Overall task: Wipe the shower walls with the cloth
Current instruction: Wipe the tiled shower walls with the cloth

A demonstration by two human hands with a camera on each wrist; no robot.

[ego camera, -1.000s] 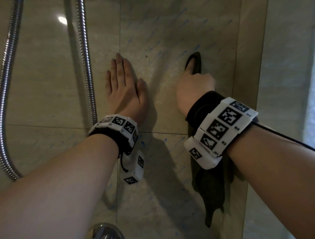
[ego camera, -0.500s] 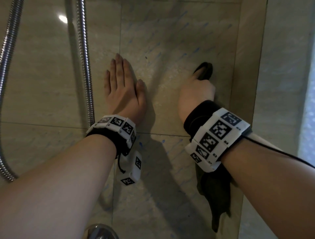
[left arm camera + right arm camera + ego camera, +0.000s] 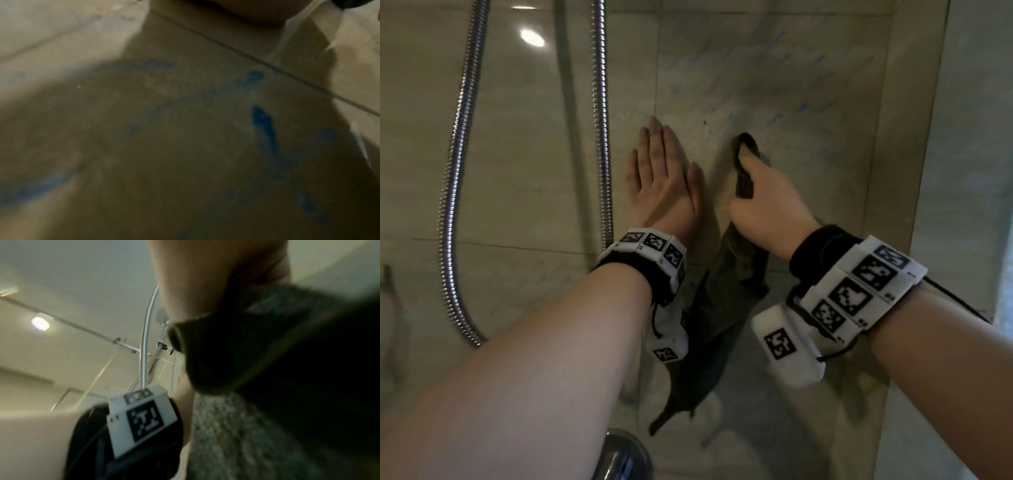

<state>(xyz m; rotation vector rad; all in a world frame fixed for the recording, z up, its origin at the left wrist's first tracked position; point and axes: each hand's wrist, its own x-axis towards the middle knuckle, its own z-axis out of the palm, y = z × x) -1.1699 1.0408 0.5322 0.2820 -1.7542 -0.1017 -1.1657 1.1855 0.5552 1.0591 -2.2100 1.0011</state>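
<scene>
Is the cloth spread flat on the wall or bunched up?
Bunched. The right hand grips the dark cloth as a gathered strip against the tiled wall; the rest hangs loose below the wrist.

The tiled shower wall [image 3: 774, 85] is beige and glossy, crossed by thin grout lines and smeared with faint blue streaks [image 3: 264, 128]. The left hand [image 3: 664, 178] lies flat against it with fingers straight; just beside it the right hand [image 3: 767, 202] presses a dark cloth [image 3: 722, 308] to the tile. A metal shower hose [image 3: 601, 120] hangs along the wall's left part
</scene>
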